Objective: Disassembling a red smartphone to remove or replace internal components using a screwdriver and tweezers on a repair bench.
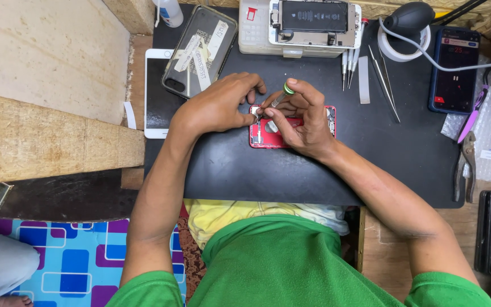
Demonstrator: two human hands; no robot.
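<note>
While the red phone (268, 135) lay opened on the black desk (370, 165), the right hand (305, 122) pinched a green-capped screwdriver (282, 96) on it; the left hand (220, 105) pressed fingertips beside the tip. Judged step: screw work, needing steady vertical turning.

- A black work mat (313, 170) covers the middle of the frame, lit evenly from above.
- Rough, pale wooden boards (41, 85) fill the upper left, with a plank edge running across the left side.
- At lower left lies a floor covering (75, 256) patterned in blue and purple squares.
- Bare wooden tabletop (387, 250) shows at lower right.
</note>
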